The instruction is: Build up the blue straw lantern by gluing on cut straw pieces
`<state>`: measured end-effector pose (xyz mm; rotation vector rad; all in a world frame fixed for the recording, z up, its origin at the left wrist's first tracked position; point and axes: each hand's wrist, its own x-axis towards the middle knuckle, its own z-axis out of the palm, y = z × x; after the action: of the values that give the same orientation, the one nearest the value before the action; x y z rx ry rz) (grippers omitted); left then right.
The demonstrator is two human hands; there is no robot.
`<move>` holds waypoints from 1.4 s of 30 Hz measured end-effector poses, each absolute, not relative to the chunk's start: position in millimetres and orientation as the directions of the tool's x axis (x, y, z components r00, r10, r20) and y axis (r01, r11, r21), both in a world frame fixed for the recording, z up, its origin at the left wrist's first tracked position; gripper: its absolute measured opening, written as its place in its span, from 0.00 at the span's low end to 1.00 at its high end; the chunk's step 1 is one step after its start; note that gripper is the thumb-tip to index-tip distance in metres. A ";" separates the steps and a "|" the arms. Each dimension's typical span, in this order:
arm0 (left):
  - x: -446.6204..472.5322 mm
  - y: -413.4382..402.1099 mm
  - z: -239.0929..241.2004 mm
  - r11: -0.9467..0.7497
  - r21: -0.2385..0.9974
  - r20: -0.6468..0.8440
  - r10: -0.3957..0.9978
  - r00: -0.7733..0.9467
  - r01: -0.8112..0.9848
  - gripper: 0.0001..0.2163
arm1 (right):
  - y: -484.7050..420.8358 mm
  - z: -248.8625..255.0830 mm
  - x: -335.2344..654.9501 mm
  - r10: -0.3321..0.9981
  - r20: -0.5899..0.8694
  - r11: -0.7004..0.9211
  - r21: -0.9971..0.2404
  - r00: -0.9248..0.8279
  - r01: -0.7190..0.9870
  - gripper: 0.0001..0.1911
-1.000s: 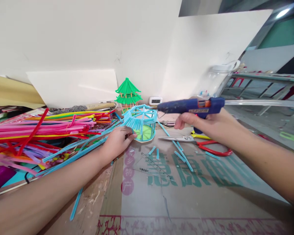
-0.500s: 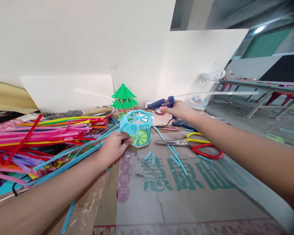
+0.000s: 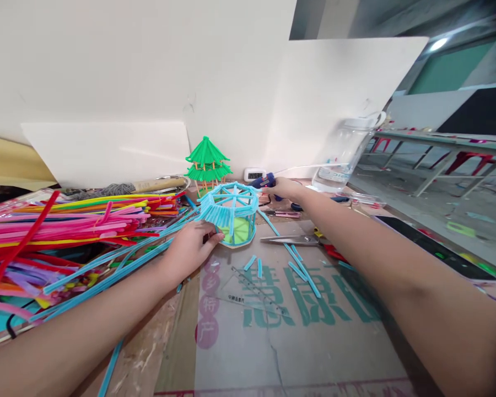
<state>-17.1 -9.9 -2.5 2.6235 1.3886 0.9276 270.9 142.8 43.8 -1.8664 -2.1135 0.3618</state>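
Note:
A small round pavilion of light blue pipe cleaners (image 3: 209, 209), with a spoked open roof frame and a green floor, stands on the worktop. My left hand (image 3: 192, 245) is closed at its near left side, thumb and fingers pinching the lower edge. A dark blue hot glue gun (image 3: 264, 181), a glue stick trailing from its back, is in my right hand (image 3: 287, 189). Its nozzle points left, close to the far right of the roof ring; whether it touches I cannot tell. Behind the pavilion is a green tiered pagoda (image 3: 208, 160).
Bundled coloured pipe cleaners (image 3: 82, 226) lie on the left. Scissors (image 3: 293, 240), blue offcuts (image 3: 300, 270) and a clear ruler (image 3: 258, 295) rest on the printed sheet. At the back are a small digital clock (image 3: 255, 175) and a water jug (image 3: 341, 154); a phone (image 3: 434, 248) lies right.
My right hand has brought the glue gun left and slightly down, nearer the pavilion roof. The phone and clock have come into clearer view. My left hand keeps its place on the pavilion.

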 end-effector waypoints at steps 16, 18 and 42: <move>-17.9 -11.1 -2.2 -0.585 0.295 0.471 0.777 0.417 0.756 0.14 | -34.0 104.3 250.7 0.871 0.137 0.388 0.395 -0.471 0.833 0.15; -17.2 -11.5 -1.3 -0.576 0.296 0.467 0.783 0.410 0.762 0.14 | -27.3 99.8 259.3 0.899 0.123 0.350 0.373 -0.420 0.859 0.13; -16.7 -10.7 -1.2 -0.583 0.292 0.465 0.779 0.420 0.758 0.16 | 119.5 30.6 312.6 0.853 0.205 0.521 -0.263 -0.481 0.812 0.18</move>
<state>-16.7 -10.7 -1.2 2.6162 1.4166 0.8879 312.6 119.5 30.6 -1.3890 -2.4568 0.1856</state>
